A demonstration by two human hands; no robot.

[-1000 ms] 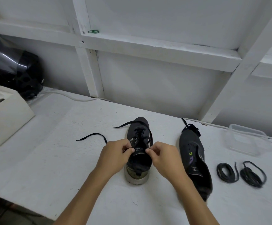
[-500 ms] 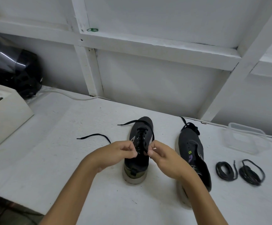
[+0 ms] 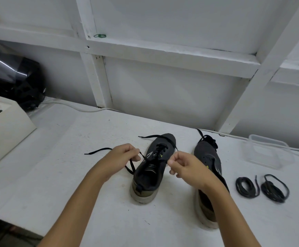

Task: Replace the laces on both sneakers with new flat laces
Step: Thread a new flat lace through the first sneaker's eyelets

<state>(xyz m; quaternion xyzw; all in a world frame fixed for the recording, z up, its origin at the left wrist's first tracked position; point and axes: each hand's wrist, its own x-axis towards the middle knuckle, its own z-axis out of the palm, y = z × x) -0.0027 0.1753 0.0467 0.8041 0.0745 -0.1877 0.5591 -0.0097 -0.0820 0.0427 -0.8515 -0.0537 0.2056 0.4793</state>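
Black flat woven lace (image 3: pixel 160 152) runs through the upper eyelets of the dark grey fabric sneaker with a worn off-white rubber sole (image 3: pixel 149 172), which stands heel toward the camera mid-bench; the left hand (image 3: pixel 122 157) pinches one lace strand beside the collar, the right hand (image 3: pixel 184 167) pinches the other, hands apart on either side of the shoe. Risk, as I judge it: uneven pull could drag the light shoe sideways or tip it, since neither hand pins it down; a limp strand could snag at an eyelet or slip the pinch; loose lace tails trailing left on the white painted bench (image 3: pixel 56 175) could tangle. Second dark grey sneaker (image 3: pixel 208 175) lies just right, partly behind the right forearm, still laced. Two coiled black laces (image 3: pixel 262 188), soft and floppy, sit further right, near a clear rigid plastic tub (image 3: pixel 268 151).
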